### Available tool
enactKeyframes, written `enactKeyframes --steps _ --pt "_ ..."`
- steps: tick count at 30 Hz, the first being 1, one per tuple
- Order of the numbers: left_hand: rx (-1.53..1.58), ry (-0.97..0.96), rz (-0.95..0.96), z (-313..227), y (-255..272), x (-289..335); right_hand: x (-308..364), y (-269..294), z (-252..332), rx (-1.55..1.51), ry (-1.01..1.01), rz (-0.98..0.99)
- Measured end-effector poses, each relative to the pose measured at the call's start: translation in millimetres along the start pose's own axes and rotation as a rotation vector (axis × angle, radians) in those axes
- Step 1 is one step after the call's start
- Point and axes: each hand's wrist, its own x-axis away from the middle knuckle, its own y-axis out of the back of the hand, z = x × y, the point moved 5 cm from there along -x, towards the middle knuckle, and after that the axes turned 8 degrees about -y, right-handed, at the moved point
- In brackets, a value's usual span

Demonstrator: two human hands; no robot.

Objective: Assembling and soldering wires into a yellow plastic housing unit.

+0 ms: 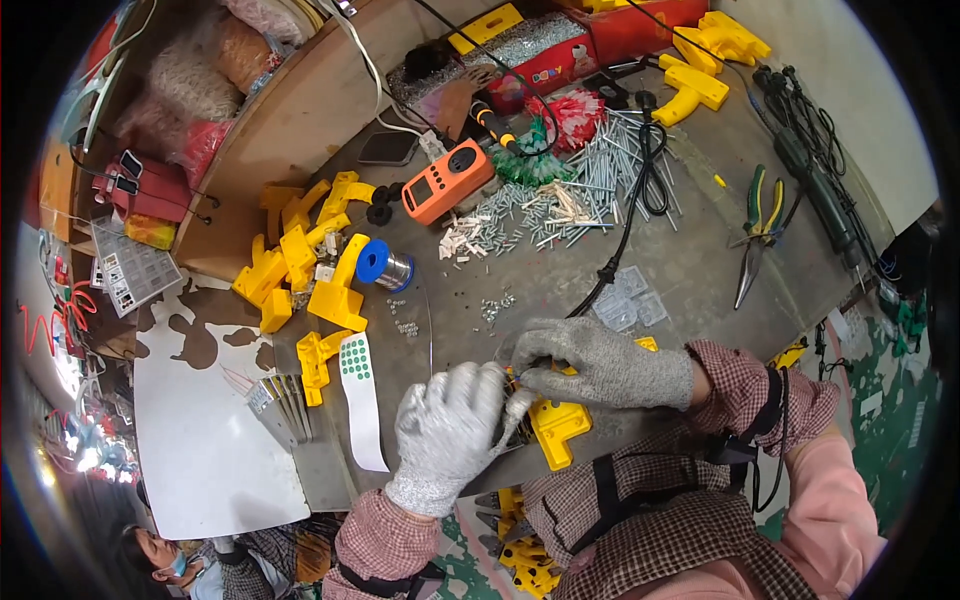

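Observation:
Both my hands wear grey knit gloves and meet at the near edge of the bench. A yellow plastic tool housing (558, 430) lies below and between them, partly covered by my fingers. My left hand (452, 430) is closed, its fingertips brought together beside the housing's left end. Over the housing's upper part, my right hand (600, 365) is bent with thumb and fingers pinched. Small dark parts show between the two hands, but whatever the fingertips pinch is too small and covered to make out. Just beyond my right hand lie clear plastic pieces (630, 300).
Left are yellow housings (295, 255), a blue solder spool (385, 267) and a sticker strip (362, 400). Farther back are an orange meter (447, 182) and loose screws (600, 175). Pliers (757, 235) and an electric screwdriver (815, 190) lie right. A black cord (630, 225) runs toward my right hand.

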Motion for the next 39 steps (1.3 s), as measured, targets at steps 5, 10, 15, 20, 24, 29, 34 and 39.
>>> enactKeyframes --steps 5,10,15,20,24,29,34,39 --pt "0.359 0.188 -0.03 14 -11 9 -2 -2 -2 -0.023 -0.001 0.031" --pt "0.502 0.31 0.133 25 -10 -1 -5 1 -2 -0.043 -0.034 0.044" --pt "0.737 0.467 0.024 71 -20 -11 -3 2 0 -0.1 -0.033 0.046" --pt "-0.132 -0.06 -0.094 138 -34 -79 -4 -5 -5 -0.16 -0.107 0.063" --pt "-0.183 -0.048 0.047 148 -52 -100 -6 6 -6 -0.171 -0.186 0.056" --pt "-0.342 -0.04 0.052 146 -48 -102 -6 5 -9 -0.107 -0.199 0.037" --pt "0.601 0.234 -0.402 91 -10 -58 -4 10 -19 -0.27 -0.42 -0.021" --pt "0.794 0.322 -0.23 46 -12 1 -7 17 -4 -0.172 -0.349 0.016"
